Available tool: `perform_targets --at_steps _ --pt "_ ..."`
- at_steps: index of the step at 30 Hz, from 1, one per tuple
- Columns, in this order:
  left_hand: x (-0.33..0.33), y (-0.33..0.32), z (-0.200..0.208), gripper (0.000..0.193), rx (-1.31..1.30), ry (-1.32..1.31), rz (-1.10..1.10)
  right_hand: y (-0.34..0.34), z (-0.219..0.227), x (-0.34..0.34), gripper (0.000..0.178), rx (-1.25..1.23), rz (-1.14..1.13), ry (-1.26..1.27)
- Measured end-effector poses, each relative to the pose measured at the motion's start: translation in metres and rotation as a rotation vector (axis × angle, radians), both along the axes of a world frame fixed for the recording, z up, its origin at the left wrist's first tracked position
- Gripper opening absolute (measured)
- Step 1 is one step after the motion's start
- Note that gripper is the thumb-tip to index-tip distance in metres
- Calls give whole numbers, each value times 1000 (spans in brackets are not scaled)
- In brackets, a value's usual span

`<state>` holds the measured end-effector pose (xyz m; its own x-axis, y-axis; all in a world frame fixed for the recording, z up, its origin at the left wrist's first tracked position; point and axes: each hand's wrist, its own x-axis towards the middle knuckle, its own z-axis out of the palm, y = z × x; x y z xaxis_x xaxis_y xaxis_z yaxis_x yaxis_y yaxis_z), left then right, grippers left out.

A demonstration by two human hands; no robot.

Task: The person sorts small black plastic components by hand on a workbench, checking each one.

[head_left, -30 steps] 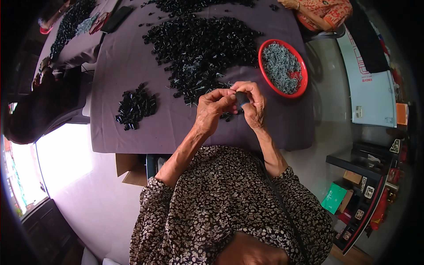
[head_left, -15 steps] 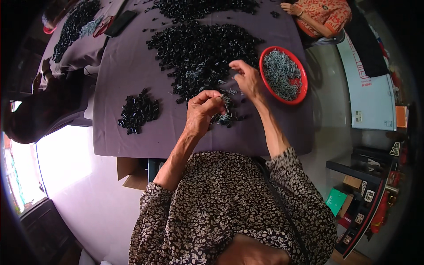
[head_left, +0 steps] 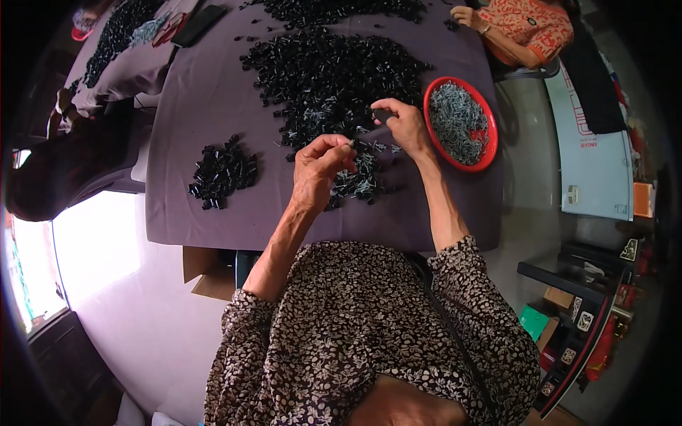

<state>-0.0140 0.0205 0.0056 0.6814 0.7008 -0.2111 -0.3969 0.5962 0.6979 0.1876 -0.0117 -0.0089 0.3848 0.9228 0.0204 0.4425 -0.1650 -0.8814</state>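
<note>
My left hand (head_left: 318, 167) is closed in a pinch over the pile's near side, a tiny light-grey nail-like pin (head_left: 351, 143) at its fingertips. To its right, my right hand (head_left: 408, 128) pinches a small black plastic piece (head_left: 383, 115) between thumb and forefinger. Beneath and between the hands lies a loose heap of thin grey nail-like pins (head_left: 364, 177), mixed with black pieces. A big pile of black plastic pieces (head_left: 334, 71) spreads beyond both hands. At the left is a smaller pile of black pieces (head_left: 223, 172).
A red oval basin (head_left: 490, 145) of grey pins stands right of my right hand on the cloth-covered table (head_left: 192, 99). A person in an orange patterned shirt (head_left: 529, 32) sits at the far right, another in dark clothes at the left. A dark flat case (head_left: 199, 26) lies far left.
My right hand has turned slightly, and the black piece in it shows more clearly. My left hand has lifted a little up and left. The whole view has shifted slightly.
</note>
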Motion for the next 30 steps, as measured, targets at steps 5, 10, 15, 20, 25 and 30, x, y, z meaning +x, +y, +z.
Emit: perform_targets --at_steps 5,10,15,20,25,30 --pt "14 -1 11 8 90 9 -25 -24 32 -15 26 139 9 734" --pt "21 -8 29 8 100 -52 1 -34 50 -27 15 285 161 736" --pt "22 -12 34 8 106 -64 25 -46 83 -37 21 307 203 190" --pt "21 -15 30 7 163 -23 18 -50 96 -43 39 261 238 -412" --pt "23 -17 35 7 152 -43 6 -54 100 -41 28 216 169 -146" --pt "25 -19 43 6 186 31 13 -52 88 -39 16 330 22 703"
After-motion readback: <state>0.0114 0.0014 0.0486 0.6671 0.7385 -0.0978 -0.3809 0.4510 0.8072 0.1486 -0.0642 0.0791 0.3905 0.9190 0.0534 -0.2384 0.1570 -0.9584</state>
